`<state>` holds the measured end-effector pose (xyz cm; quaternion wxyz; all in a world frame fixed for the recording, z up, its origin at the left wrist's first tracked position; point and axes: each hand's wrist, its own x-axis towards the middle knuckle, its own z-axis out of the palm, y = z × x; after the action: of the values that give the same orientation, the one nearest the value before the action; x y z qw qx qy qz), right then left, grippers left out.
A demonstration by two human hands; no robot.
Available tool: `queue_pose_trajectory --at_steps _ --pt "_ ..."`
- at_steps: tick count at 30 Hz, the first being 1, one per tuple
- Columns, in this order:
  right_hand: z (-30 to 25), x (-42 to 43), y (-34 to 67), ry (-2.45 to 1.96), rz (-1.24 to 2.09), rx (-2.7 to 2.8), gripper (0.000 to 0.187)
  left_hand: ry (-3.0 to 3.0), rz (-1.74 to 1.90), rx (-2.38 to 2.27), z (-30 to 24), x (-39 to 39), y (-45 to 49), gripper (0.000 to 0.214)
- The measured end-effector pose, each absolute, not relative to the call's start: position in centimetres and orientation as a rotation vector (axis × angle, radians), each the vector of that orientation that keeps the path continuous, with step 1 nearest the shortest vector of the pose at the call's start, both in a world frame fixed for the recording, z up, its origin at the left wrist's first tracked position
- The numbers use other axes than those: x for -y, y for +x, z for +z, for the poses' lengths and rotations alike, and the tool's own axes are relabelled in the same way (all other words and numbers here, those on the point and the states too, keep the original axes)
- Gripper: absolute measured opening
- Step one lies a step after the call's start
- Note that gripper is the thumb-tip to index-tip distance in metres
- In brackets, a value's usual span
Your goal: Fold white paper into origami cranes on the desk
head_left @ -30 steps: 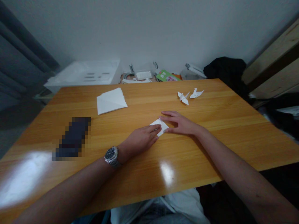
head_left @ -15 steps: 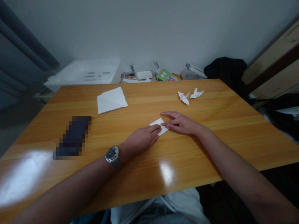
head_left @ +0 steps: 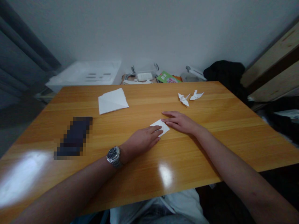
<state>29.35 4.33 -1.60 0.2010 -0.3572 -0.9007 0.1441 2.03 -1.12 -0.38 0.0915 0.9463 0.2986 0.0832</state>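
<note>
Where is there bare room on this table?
Bare: orange wooden table right of the right hand. Crowded: small folded white paper touched by it and the left hand, two white paper cranes behind, white paper sheets and blurred dark object left.

I log the folded paper (head_left: 161, 126) white, the table (head_left: 210, 143) honey-orange with straight grain. Watch (head_left: 113, 154) silver, dial dark; cranes (head_left: 183, 99) white.

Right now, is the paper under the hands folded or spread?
Folded, apparently: the paper is far smaller than the spare sheets; left hand and right hand press it.
</note>
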Motion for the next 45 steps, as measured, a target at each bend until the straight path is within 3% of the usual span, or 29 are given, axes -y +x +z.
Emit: queue_pose_trajectory --at_steps 36,45 --pt "-2.6 -3.6 26.9 -1.094 0.349 2.313 0.026 2.872 0.246 -0.882 -0.4 1.4 1.6 0.049" --pt "-2.1 -3.2 27.8 -1.109 0.495 2.379 0.048 2.759 0.279 -0.934 -0.2 1.1 1.2 0.045"
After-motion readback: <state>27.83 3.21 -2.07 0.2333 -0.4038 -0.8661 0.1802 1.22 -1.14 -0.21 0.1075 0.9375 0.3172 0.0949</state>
